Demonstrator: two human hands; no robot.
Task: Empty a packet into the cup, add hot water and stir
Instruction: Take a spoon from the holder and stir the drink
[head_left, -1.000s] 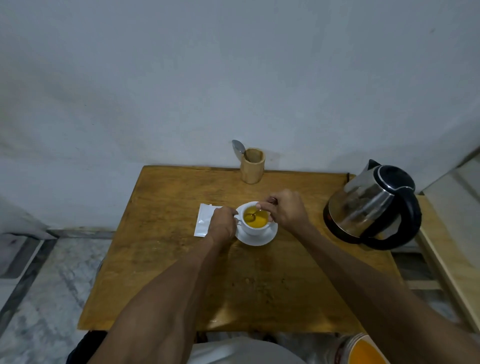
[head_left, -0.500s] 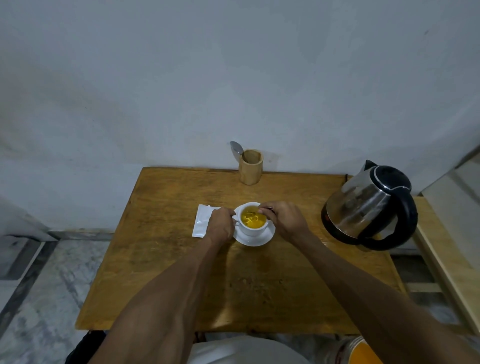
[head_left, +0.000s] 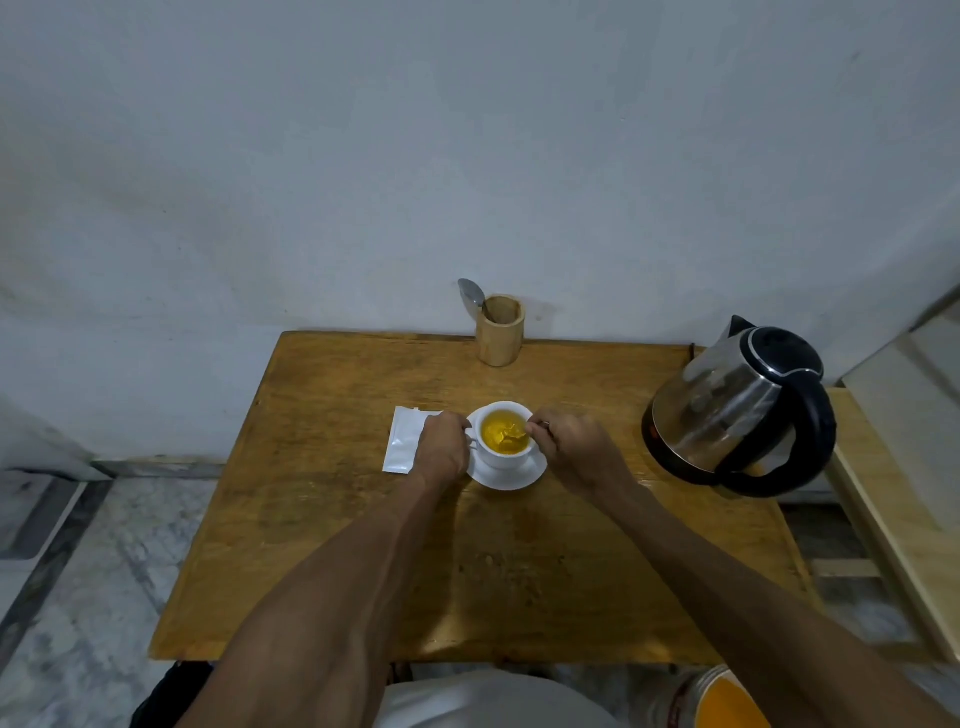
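A white cup (head_left: 498, 457) full of yellow liquid stands on a white saucer (head_left: 511, 478) in the middle of the wooden table (head_left: 363, 545). My left hand (head_left: 441, 448) is closed around the cup's handle on its left side. At the cup's right rim, my right hand (head_left: 569, 452) pinches a small spoon (head_left: 519, 434) whose bowl dips into the rippled liquid. A white packet (head_left: 404, 440) lies flat just left of my left hand, partly hidden by it. The steel and black kettle (head_left: 737, 410) stands at the table's right edge.
A wooden holder (head_left: 500, 332) with another spoon (head_left: 471, 295) in it stands at the table's back edge by the wall. A wooden bench (head_left: 893, 509) sits to the right. An orange-lidded container (head_left: 727, 701) is on the floor at the bottom right.
The spoon has shifted within the cup and the liquid's surface is more stirred up. My right hand moved slightly around the rim. My left hand stayed on the handle.
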